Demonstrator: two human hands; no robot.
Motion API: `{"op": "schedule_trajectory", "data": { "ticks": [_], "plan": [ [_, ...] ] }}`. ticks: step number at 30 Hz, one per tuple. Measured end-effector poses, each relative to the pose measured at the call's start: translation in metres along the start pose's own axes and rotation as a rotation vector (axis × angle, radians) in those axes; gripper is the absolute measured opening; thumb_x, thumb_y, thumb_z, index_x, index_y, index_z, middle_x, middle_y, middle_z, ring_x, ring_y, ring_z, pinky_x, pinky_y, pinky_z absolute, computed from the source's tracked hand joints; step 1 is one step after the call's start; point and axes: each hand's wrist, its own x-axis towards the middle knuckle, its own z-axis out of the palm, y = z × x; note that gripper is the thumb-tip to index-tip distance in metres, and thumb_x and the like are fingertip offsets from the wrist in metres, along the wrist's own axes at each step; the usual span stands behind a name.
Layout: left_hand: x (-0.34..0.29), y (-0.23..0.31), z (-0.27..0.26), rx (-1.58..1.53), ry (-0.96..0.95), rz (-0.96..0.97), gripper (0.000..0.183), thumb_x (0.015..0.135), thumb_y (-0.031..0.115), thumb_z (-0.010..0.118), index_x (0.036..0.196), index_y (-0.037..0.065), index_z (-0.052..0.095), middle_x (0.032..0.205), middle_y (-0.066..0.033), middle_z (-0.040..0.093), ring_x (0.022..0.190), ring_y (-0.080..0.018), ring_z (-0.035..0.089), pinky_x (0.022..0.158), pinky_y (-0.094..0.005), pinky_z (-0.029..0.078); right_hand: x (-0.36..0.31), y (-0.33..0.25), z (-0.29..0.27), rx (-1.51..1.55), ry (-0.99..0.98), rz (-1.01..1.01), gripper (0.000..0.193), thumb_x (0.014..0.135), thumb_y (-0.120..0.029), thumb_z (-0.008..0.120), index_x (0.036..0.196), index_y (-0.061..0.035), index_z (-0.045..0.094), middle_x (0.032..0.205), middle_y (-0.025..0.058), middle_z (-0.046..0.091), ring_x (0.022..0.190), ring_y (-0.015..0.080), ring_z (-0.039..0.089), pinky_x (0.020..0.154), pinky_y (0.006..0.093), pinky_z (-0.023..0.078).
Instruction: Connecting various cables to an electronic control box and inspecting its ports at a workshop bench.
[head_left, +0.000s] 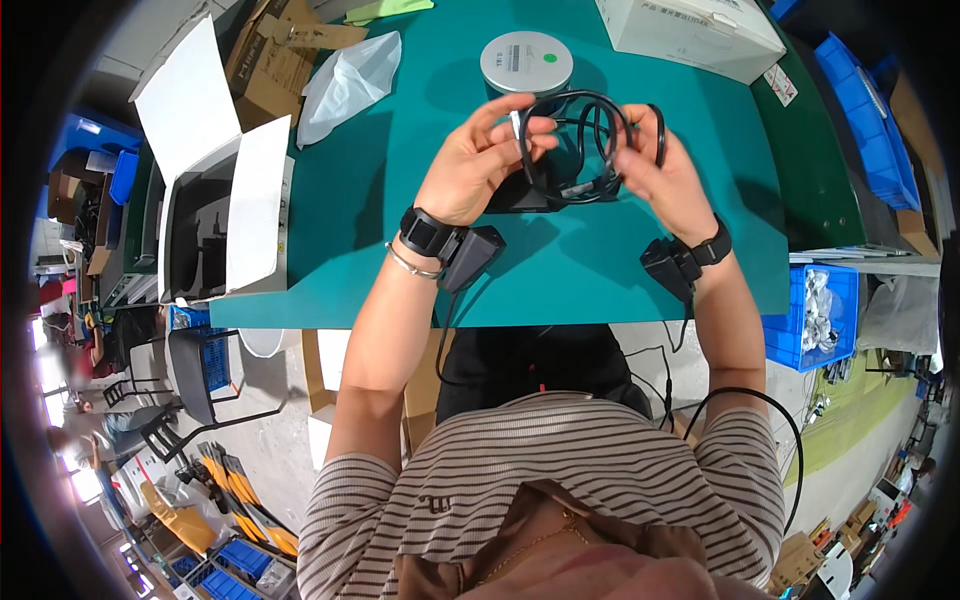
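Observation:
A black cable [533, 180] hangs in loose loops between my two hands, above the green table. My left hand [478, 160] pinches one side of the loops, near a small white tag [516, 124] on the cable. The fingers of my right hand [662, 175] close round the other side, with a loop passing over them. Just beyond the cable stands a round silver-topped device [526, 62] with a green dot and a label. Beneath the loops a dark flat object [520, 195] lies on the table, partly hidden by my left hand and the cable.
An open white box [258, 215] with a dark insert stands at the table's left edge. Beside it are a clear plastic bag [350, 85] and a brown carton [270, 70]. Another white box [690, 35] sits at the far right. A blue bin [845, 320] is off the right edge.

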Motion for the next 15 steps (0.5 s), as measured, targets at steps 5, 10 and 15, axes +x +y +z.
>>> {"op": "schedule_trajectory", "data": {
  "ticks": [5,10,15],
  "plan": [
    [-0.002,0.001,-0.002,-0.044,-0.016,-0.099,0.04,0.099,0.014,0.058,0.136,0.003,0.049,0.118,-0.0098,0.065,0.106,-0.0223,0.065,0.087,-0.0289,0.052,0.004,-0.001,-0.022,0.391,0.119,-0.017,0.026,0.104,-0.027,0.046,0.115,-0.0046,0.054,0.084,-0.0031,0.051,0.062,0.0039,0.037,0.059,0.0191,0.032],
    [-0.004,0.001,-0.002,-0.043,-0.074,0.013,0.034,0.097,0.01,0.06,0.13,0.003,0.054,0.113,-0.0088,0.067,0.109,-0.0238,0.065,0.083,-0.0268,0.054,0.007,0.005,-0.03,0.522,0.145,-0.069,0.025,0.105,-0.026,0.043,0.11,-0.0057,0.057,0.081,-0.0037,0.05,0.056,0.0058,0.03,0.059,0.0222,0.031],
    [-0.003,0.003,0.0,-0.101,-0.002,0.107,0.027,0.096,0.005,0.06,0.123,0.004,0.058,0.116,-0.0091,0.066,0.109,-0.0248,0.065,0.083,-0.0266,0.054,0.007,0.003,-0.029,0.5,0.196,-0.053,0.024,0.106,-0.027,0.042,0.104,-0.0072,0.057,0.083,-0.0012,0.054,0.057,0.0085,0.036,0.062,0.0246,0.032]
  ]
}}
